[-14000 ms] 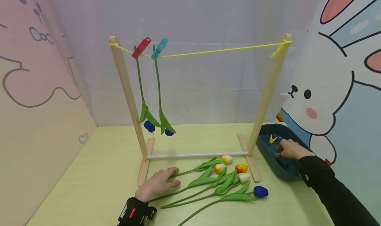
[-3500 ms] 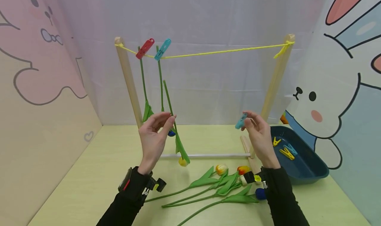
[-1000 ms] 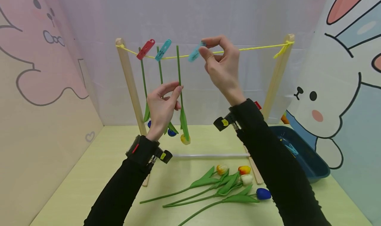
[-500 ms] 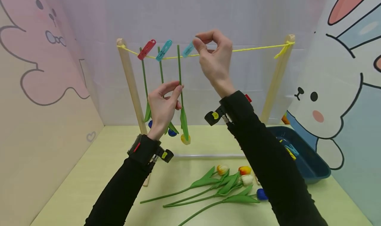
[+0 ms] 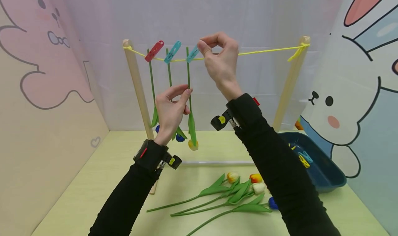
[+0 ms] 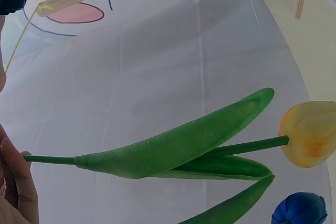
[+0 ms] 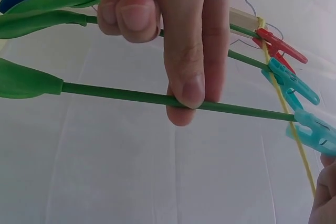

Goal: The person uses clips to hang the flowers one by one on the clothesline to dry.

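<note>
My left hand (image 5: 170, 109) pinches the green stem of a yellow tulip (image 5: 193, 145), which hangs bloom down with its stem top at the yellow line (image 5: 264, 50). In the right wrist view, the left thumb and finger meet on that stem. My right hand (image 5: 221, 58) pinches the tail of a light blue clothespin (image 5: 192, 54). Its jaws stand over the stem and the line. To the left, a red clothespin (image 5: 154, 51) and a blue clothespin (image 5: 172, 52) each hold a hanging blue tulip (image 5: 180, 138). The yellow bloom shows large in the left wrist view.
Several tulips (image 5: 236, 194) lie on the table (image 5: 93, 194) below. A dark blue basin (image 5: 329, 184) with yellow and blue clothespins stands at the right, partly behind my right sleeve. Wooden posts (image 5: 136, 87) carry the line, joined low by a white rod (image 5: 217, 163).
Earlier my right hand was in the basin, then lifted a light blue clothespin. It has moved left along the line onto the stem. My left hand picked up the yellow tulip and raised it.
</note>
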